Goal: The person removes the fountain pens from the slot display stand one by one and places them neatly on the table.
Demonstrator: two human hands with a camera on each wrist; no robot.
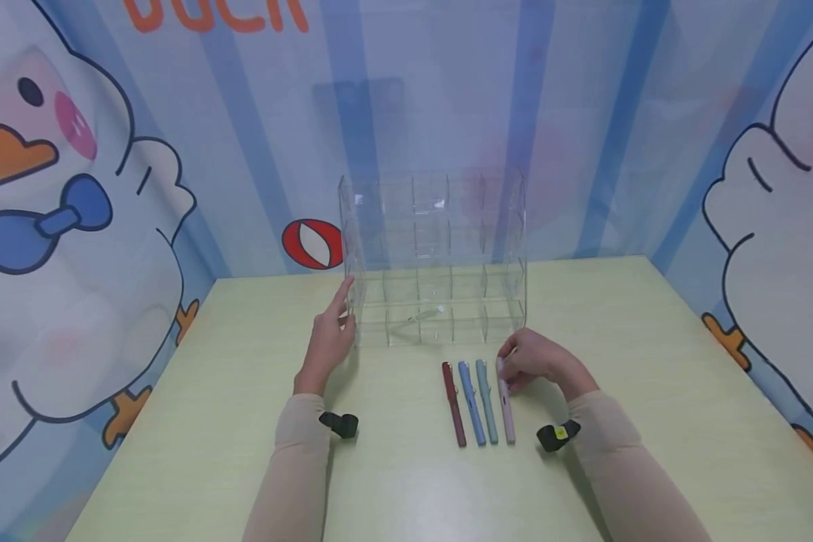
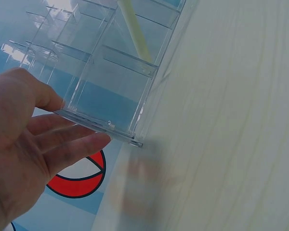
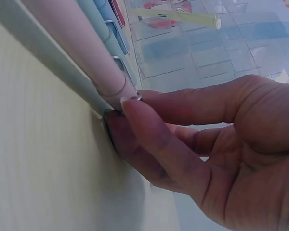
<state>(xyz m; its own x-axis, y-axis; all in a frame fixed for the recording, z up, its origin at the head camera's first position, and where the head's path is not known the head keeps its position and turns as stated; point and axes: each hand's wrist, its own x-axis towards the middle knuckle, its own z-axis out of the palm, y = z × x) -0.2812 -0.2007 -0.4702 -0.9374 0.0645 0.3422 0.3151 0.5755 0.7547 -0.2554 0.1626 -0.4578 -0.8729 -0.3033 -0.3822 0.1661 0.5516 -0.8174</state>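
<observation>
My left hand holds the left side wall of a clear acrylic organizer, with the thumb at its front edge and the other fingers along the outside. The organizer stands upright, divided into small compartments. Inside a low compartment leans a pale yellow pen. In front of the organizer, my right hand pinches the far end of a pale pink pen between thumb and fingers. Left of it in a row lie a teal pen, a blue pen and a dark red pen.
The light wooden table reaches back to a striped blue curtain printed with cartoon ducks. The organizer stands near the table's back edge, close to this curtain. Both wrists wear small black cameras.
</observation>
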